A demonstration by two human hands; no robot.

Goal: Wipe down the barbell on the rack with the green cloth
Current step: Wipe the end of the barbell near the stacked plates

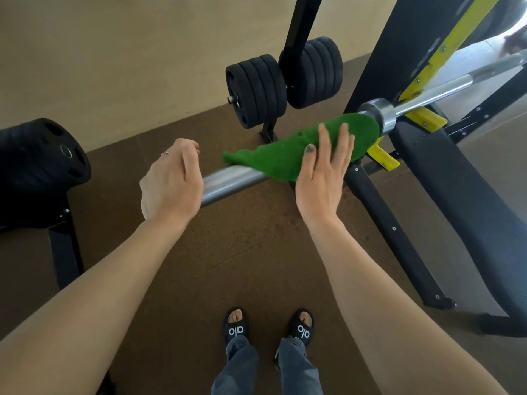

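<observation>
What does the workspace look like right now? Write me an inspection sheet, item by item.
Surface: brown floor, bare beneath the bar.
Job's things: green cloth draped over the barbell sleeve, next to the collar; the bar sits on the rack.
Clutter: black weight plates on a storage post; another plate at left.
Grippers: right hand open, flat against the cloth; left hand loosely curled near the sleeve end, holding nothing.
Cables: nothing seen.
Surroundings: black bench, beige wall.

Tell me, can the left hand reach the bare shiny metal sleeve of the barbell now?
Probably yes. The left hand is open beside the bare steel sleeve, with nothing between them; the green cloth covers only the part further right.
</observation>
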